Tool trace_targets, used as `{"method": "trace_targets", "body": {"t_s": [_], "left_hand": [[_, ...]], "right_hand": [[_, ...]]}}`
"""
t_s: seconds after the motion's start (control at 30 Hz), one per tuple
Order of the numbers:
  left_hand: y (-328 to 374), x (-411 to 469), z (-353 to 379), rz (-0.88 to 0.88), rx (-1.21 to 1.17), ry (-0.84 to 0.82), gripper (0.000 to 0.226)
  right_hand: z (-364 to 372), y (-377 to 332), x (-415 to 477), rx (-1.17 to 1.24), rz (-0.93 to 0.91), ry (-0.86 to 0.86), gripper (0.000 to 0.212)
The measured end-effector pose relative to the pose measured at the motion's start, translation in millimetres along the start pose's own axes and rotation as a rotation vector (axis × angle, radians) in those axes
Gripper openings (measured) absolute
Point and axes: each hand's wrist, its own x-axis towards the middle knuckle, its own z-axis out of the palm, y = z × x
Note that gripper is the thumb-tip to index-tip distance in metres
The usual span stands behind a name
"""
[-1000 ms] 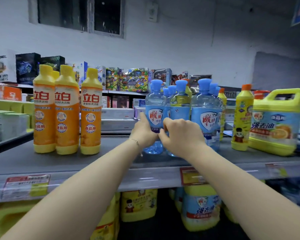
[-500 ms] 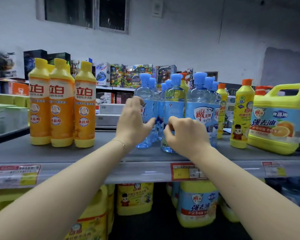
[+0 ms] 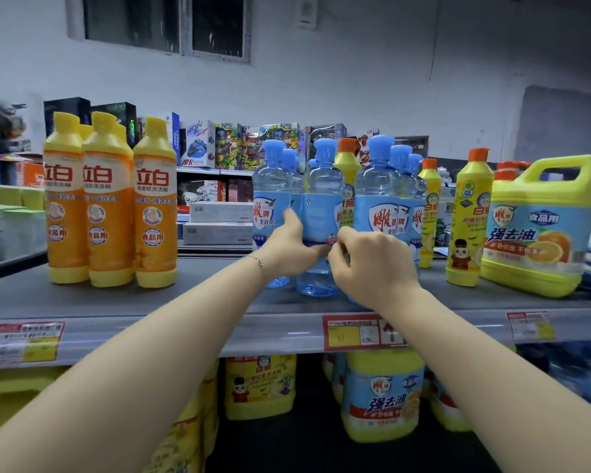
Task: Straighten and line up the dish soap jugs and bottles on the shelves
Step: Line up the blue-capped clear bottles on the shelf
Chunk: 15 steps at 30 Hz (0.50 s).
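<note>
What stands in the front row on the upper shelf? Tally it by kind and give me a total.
Orange bottles with yellow caps: 3
Clear bottles with blue caps: 3
Yellow bottle with orange cap: 1
Yellow jug: 1
Total: 8

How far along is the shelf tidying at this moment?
Looks done: the three orange bottles stand upright, side by side, labels forward. In hand: the left hand and right hand both grip the middle blue bottle, its front label not facing out. Left: the other blue bottles, the yellow bottle and yellow jug at right, which stand staggered, and the lower-shelf jugs.
</note>
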Motion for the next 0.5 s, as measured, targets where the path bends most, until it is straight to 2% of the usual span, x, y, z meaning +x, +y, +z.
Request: {"method": "trace_targets", "body": {"t_s": [0.1,0.17,0.3,0.4,0.5], "left_hand": [[-3.5,0.8,-7.9,-0.037,0.044,-0.014,0.045],[0.2,-3.3,-5.8,-0.032,0.152,0.044,0.039],[7.2,-11.4,5.3,0.028,0.300,0.270,0.051],[3.7,-9.5,6.5,0.052,0.342,0.286,0.060],[1.8,-9.3,4.8,0.068,0.266,0.261,0.065]], "right_hand": [[3.7,-1.7,1.1,0.004,-0.011,0.037,0.024],[6.4,-3.2,1.5,-0.004,-0.031,0.082,0.024],[6.6,0.2,2.0,-0.123,-0.079,0.198,0.020],[4.4,7.7,1.1,-0.289,-0.066,0.204,0.018],[8.0,15.3,-4.1,-0.421,-0.011,0.210,0.019]]}}
